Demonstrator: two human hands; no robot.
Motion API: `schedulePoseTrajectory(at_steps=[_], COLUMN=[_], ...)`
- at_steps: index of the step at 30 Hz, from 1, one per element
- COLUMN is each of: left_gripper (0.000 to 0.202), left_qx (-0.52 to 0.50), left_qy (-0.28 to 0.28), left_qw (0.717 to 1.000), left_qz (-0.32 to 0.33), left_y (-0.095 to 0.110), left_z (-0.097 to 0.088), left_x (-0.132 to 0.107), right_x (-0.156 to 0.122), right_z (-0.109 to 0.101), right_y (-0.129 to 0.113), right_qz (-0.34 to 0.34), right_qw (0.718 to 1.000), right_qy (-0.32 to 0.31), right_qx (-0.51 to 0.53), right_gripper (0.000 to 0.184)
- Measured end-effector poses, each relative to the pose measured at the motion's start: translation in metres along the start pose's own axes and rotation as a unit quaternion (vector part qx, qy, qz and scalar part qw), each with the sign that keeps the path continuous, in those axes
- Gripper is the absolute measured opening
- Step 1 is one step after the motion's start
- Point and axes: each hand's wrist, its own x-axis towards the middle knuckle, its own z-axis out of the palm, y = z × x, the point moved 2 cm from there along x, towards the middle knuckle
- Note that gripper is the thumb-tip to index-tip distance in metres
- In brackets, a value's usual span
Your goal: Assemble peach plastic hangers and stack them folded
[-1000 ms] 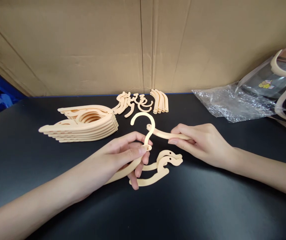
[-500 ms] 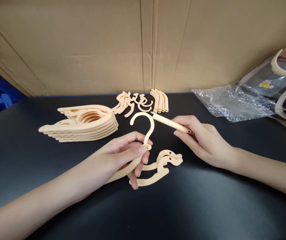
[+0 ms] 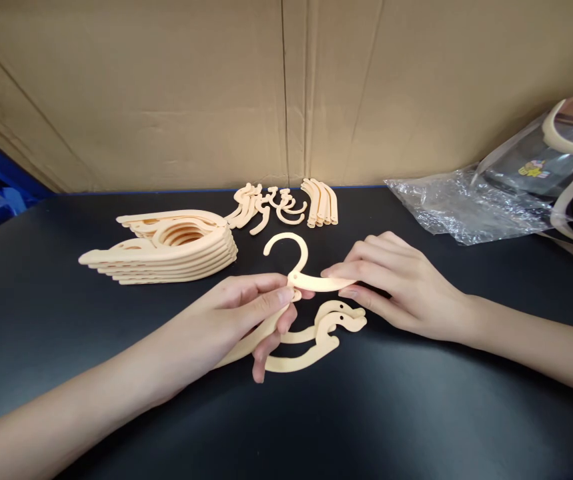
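Note:
My left hand point(image 3: 243, 313) is closed on a peach plastic hanger arm point(image 3: 246, 343) and the base of a hook piece point(image 3: 289, 253) that stands up from it. My right hand point(image 3: 396, 280) pinches a second curved hanger arm point(image 3: 323, 283) and holds its end against the hook's base, where the pieces meet. Just below the hands, two loose shaped hanger arms point(image 3: 316, 337) lie on the black table point(image 3: 416, 413).
A stack of folded peach hangers point(image 3: 166, 247) lies at the left back. Behind the hands are small piles of hooks point(image 3: 266, 203) and curved arms point(image 3: 322, 202). Crumpled clear plastic bags point(image 3: 466, 203) sit at the right. A cardboard wall point(image 3: 266, 93) closes the back.
My right hand swung its arm piece down from a raised tilt and brought its end to the hook's base. The left hand lowered the hook slightly.

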Motion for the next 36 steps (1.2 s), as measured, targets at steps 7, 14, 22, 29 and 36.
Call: schedulePoseTrajectory(at_steps=[7, 14, 22, 29, 36], left_gripper=[0.044, 0.035, 0.036, 0.040, 0.039], left_qx=[-0.018, -0.027, 0.011, 0.029, 0.022], left_qy=[0.033, -0.013, -0.016, -0.032, -0.031], left_qw=[0.999, 0.999, 1.000, 0.999, 0.999], left_qz=[-0.025, -0.016, -0.013, -0.010, -0.008], left_y=[0.002, -0.003, -0.002, -0.003, -0.006], left_z=[0.001, -0.001, -0.003, -0.001, 0.000], left_x=[0.001, 0.002, 0.000, 0.001, 0.000], right_x=[-0.001, -0.001, -0.002, -0.002, -0.002], right_z=[0.000, -0.001, -0.002, -0.005, -0.004], right_y=[0.001, -0.004, -0.007, -0.009, -0.008], right_qz=[0.003, -0.035, -0.047, -0.038, -0.033], right_qw=[1.000, 0.994, 0.982, 0.979, 0.981], right_qy=[0.013, 0.040, 0.067, 0.088, 0.090], right_qx=[-0.018, -0.100, -0.169, -0.177, -0.169], right_gripper=[0.025, 0.024, 0.019, 0.019, 0.017])
